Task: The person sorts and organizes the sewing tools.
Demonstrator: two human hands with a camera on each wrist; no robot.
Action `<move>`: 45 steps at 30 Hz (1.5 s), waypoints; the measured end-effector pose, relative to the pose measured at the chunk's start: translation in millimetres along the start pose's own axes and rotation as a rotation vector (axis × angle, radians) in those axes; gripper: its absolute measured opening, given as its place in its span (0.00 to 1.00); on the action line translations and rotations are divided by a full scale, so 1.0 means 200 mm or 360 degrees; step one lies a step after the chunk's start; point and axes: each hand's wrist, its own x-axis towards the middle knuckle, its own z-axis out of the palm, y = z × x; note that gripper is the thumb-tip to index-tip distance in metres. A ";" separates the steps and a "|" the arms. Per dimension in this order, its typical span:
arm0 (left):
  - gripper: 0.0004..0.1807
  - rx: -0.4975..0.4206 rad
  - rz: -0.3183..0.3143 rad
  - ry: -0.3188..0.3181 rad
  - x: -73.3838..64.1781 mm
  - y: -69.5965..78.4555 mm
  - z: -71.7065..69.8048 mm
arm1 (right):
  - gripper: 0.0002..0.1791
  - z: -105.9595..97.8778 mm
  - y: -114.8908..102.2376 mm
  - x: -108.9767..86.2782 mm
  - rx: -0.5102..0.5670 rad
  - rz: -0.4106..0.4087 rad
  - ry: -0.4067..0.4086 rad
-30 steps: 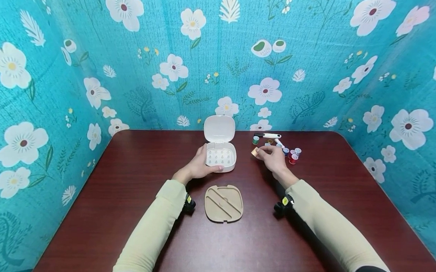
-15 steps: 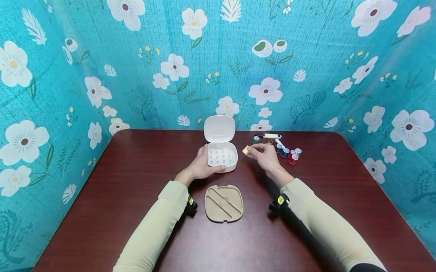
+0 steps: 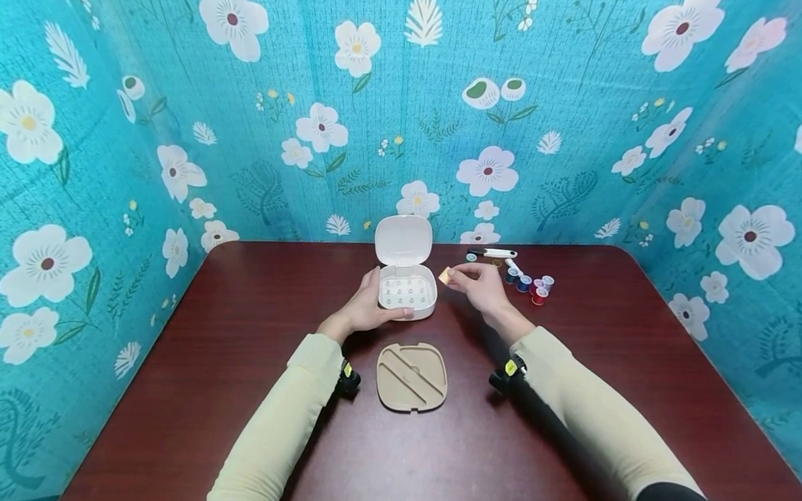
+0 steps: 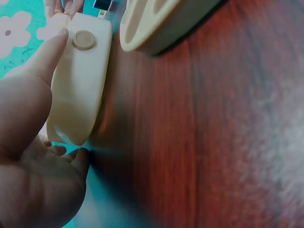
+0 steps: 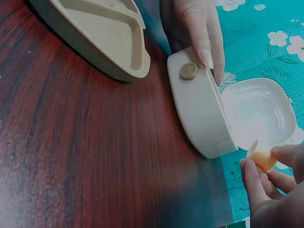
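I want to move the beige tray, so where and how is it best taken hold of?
Probably by the left and right outer walls of the beige tray, squeezed inward, coming from above on the near side, away from the white box. The tray lies flat on the table, so its underside looks hard to reach, but the raised walls should offer a hold.

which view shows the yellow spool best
The right wrist view: close up, the yellow spool pinched by the right hand, pale rim visible. The head view shows it small; left wrist, only a blurred yellowish patch.

White box [image 5: 203, 114], floral teal cloth [image 3: 371, 163]
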 end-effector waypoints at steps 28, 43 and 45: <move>0.56 -0.0154 0.0107 -0.0015 0.03 -0.02 0.00 | 0.14 0.16 -0.09 0.08 -0.0312 -0.0203 -0.0124; 0.56 -0.0124 0.0075 -0.0027 0.02 0.00 -0.01 | 0.09 0.26 -0.10 0.13 -0.0709 -0.0475 -0.0184; 0.57 -0.0121 0.0069 -0.0032 0.02 0.00 -0.01 | 0.09 0.27 -0.10 0.14 -0.0764 -0.0503 -0.0197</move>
